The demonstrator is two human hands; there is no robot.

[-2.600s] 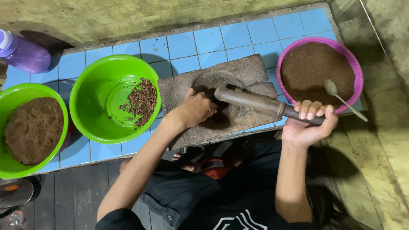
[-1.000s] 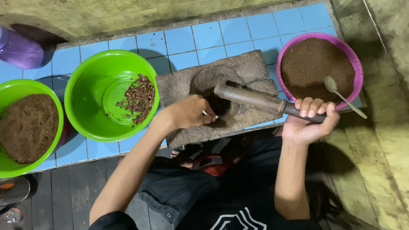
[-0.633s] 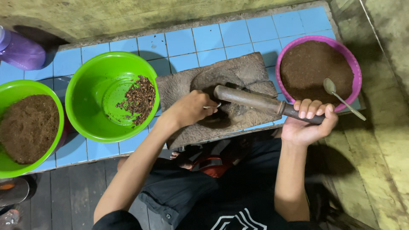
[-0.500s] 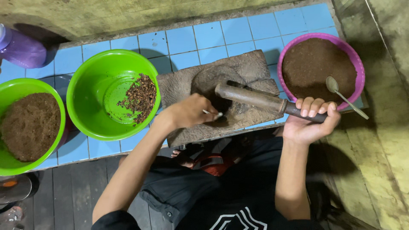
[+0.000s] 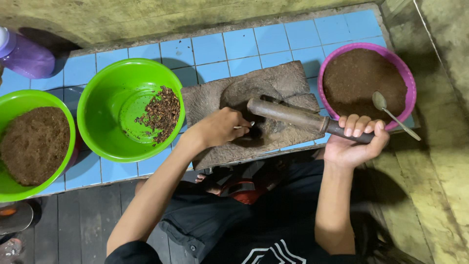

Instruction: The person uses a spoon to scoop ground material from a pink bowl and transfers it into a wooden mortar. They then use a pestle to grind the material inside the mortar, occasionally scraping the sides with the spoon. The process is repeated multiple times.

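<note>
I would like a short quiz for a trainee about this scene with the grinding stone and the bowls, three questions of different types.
1. True or false: the right hand grips the dark handle end of the pestle.
2. Which bowl has a metal spoon in it? A) the pink bowl B) the middle green bowl C) the far-left green bowl
3. Fill in: the left hand rests over the hollow of the ___.

Key
1. True.
2. A.
3. Grinding stone; the fingers pinch a small pale item, too small to identify.
</note>
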